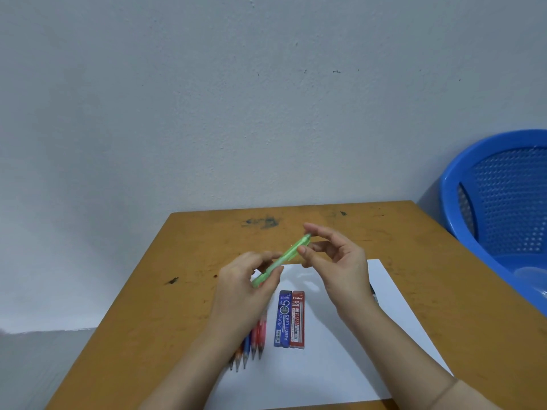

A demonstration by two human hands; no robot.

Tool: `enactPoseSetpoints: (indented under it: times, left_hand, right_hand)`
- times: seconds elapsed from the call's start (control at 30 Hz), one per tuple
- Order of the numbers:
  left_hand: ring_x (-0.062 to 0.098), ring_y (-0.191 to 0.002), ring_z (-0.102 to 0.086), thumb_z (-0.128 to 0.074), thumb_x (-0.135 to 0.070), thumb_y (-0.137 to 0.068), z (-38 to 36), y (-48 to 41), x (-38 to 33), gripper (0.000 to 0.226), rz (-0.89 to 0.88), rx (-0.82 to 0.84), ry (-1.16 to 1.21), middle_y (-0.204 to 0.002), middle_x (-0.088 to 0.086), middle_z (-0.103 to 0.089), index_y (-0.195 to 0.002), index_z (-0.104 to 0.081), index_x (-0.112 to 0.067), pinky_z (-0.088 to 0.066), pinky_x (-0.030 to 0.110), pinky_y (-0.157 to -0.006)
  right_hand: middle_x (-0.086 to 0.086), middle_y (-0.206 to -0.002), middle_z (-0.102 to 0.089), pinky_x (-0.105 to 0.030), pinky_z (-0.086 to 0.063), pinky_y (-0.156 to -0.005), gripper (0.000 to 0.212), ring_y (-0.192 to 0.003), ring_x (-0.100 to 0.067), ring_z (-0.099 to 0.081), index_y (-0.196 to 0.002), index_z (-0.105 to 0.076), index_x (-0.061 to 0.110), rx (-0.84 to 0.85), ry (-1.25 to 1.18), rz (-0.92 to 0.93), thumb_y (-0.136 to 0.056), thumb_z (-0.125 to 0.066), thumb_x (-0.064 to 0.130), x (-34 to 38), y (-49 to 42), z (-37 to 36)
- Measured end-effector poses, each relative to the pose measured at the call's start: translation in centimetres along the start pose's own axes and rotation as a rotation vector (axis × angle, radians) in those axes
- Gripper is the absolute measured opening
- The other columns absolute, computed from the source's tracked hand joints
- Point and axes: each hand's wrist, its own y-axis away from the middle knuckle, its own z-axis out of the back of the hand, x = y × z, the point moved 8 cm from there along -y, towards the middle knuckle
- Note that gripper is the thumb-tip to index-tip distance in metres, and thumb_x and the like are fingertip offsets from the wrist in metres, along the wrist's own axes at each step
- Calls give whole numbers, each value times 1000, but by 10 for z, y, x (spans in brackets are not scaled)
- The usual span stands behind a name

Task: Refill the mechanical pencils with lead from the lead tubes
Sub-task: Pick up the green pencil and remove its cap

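A green pencil (285,255) is held above the surface (165,306) in the middle of the frame, tilted so that one end points to the lower left and the other to the upper right. Its lower part is gripped by the left hand (242,288), whose fingers are curled round the barrel. Its upper end is pinched between thumb and forefinger of the right hand (337,264), while the other fingers of that hand are loosely bent. Below the hands, a white sheet of paper (349,365) is laid on the brown, stained surface. On this sheet a blue lead tube (284,319) and a red lead tube (297,321) are laid side by side, touching, with their long sides running up and down the frame. Just left of the tubes a bunch of other pencils (251,346) is laid with the tips towards the lower edge of the frame; it is partly hidden under the left wrist. A blue basket (461,184) with a perforated wall is seen at the right edge of the frame, beside the surface, and a grey wall (236,99) fills the upper half.
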Motion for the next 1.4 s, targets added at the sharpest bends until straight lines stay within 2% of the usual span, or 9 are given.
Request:
enactPoseSetpoints:
  times: [0.1, 0.23, 0.33, 0.43, 0.57, 0.83, 1.07, 1.4]
  left_hand:
    - [-8, -89, -58, -73, -11, -80, 2, -2, 1, 19, 6, -2, -9, -86, -27, -60, -97, -73, -20, -43, 4, -73]
    - [-8, -89, -58, -73, -10, -80, 4, -2, 2, 19, -2, -32, 8, -88, -24, -63, -97, -73, -19, -42, 3, -73]
    - [-5, -90, -59, -72, -10, -81, 5, -2, 4, 20, 4, -41, 27, -90, -15, -68, -99, -73, -19, -43, 5, -74]
    - [-4, -92, -59, -72, -11, -81, 5, -2, 5, 21, -3, -45, 30, -91, -14, -68, -100, -73, -19, -44, 5, -75]
    - [-4, -94, -59, -71, -11, -82, 5, -3, 8, 22, 2, -44, 38, -93, -16, -67, -102, -72, -20, -45, 5, -76]
    - [-6, -95, -58, -71, -15, -83, 9, -4, 9, 28, 4, -47, 26, -94, -25, -62, -102, -65, -35, -47, 8, -76]
    - [-6, -97, -56, -70, -15, -83, 8, -4, 9, 22, -31, -39, -25, -93, -19, -62, -104, -71, -23, -47, 8, -75]
    - [-3, -94, -56, -67, -21, -83, 8, -4, 10, 21, -70, -50, -53, -93, -12, -66, -103, -72, -19, -47, 10, -75]
  right_hand:
    - [-2, -93, -67, -25, -53, -61, 38, -74, -14, -60, -107, -67, 22, 31, -12, -22, -81, -67, -6, 1, -2, 1]
    - [-3, -92, -67, -25, -54, -60, 35, -72, -15, -64, -109, -65, 20, 37, -38, -63, -84, -64, -5, 1, -5, 4]
    - [0, -84, -68, -25, -54, -60, 29, -73, -15, -64, -99, -68, 24, 32, -19, -109, -88, -61, -1, -4, -6, 8]
    - [4, -75, -69, -26, -53, -60, 27, -73, -15, -64, -91, -71, 26, 44, 43, -126, -90, -59, 3, -8, -7, 9]
    - [3, -76, -70, -28, -53, -61, 21, -72, -13, -64, -91, -72, 24, 60, 43, -133, -91, -59, 7, -7, -6, 8]
    - [0, -74, -70, -32, -53, -63, 19, -72, -15, -65, -89, -73, 23, 43, 2, -128, -89, -62, 7, -5, -6, 7]
    - [0, -73, -70, -31, -49, -61, 11, -70, -16, -63, -88, -74, 15, -8, -60, -208, -87, -65, 9, -13, -4, 10]
    - [-4, -75, -70, -28, -49, -58, 9, -69, -14, -62, -88, -74, 12, -44, -90, -262, -87, -65, 12, -19, -4, 12]
